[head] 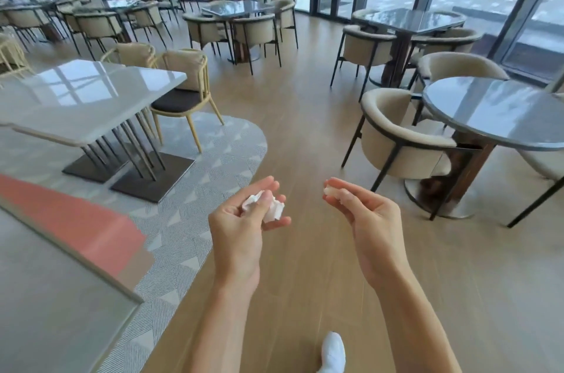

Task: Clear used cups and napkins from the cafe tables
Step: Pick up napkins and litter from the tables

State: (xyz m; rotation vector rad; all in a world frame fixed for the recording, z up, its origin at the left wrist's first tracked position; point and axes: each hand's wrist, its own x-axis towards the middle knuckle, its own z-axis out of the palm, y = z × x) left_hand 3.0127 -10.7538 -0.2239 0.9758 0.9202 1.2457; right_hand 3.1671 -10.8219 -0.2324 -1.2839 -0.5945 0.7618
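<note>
A white rectangular table (91, 91) stands beyond my left hand (244, 220) and a round grey table (500, 113) with a cream chair (396, 134) beyond my right hand (363, 207). Left fingers curl round a crumpled white napkin (268, 206); the right pinches a small pale scrap (331, 191), hands apart over the wood floor (305, 128)

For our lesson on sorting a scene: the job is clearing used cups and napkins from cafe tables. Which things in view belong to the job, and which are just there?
Part of the job:
- crumpled napkin, held in the left hand
- small white scrap, pinched by the right hand

Just there:
- white rectangular table
- round grey table
- cream chair
- no cups visible
</note>
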